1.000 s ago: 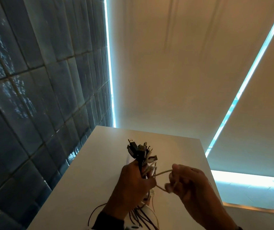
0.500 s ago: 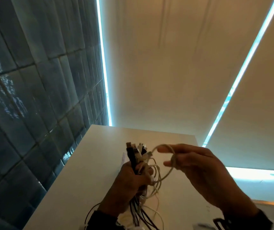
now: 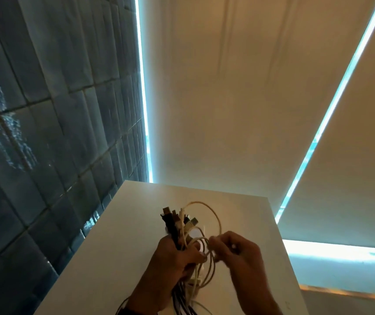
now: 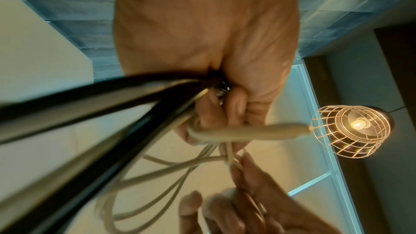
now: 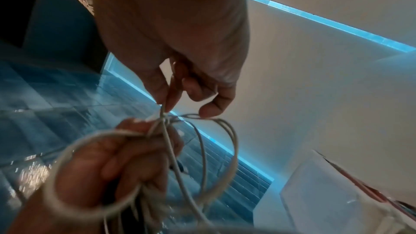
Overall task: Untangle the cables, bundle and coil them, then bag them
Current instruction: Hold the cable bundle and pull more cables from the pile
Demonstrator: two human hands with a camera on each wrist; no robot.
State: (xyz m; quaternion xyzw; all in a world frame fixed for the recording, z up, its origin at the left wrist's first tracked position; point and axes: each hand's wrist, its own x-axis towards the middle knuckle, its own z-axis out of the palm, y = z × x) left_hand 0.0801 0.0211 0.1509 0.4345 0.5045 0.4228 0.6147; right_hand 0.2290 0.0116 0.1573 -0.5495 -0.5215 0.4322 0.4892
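My left hand (image 3: 177, 255) grips a bundle of black and white cables (image 3: 177, 226) upright above the white table (image 3: 113, 258), plug ends pointing up. One white cable (image 3: 213, 214) makes loose loops round the bundle. My right hand (image 3: 227, 248) pinches that white cable just right of the left fist. In the right wrist view thumb and forefinger (image 5: 166, 102) pinch the white cable (image 5: 202, 149) where its loops cross, beside the left hand (image 5: 112, 163). In the left wrist view the left hand (image 4: 213, 106) curls round black cables (image 4: 101, 95) and white ones (image 4: 236, 133).
Cable tails (image 3: 186, 303) hang down to the table at the bottom edge. A dark tiled wall (image 3: 45, 133) borders the table's left side. A clear plastic bag (image 5: 337, 193) lies on the table in the right wrist view. A caged lamp (image 4: 351, 131) hangs overhead.
My right hand has come down from beside the plug ends to the left fist, drawing the white cable round in a further loop. The left hand keeps its grip.
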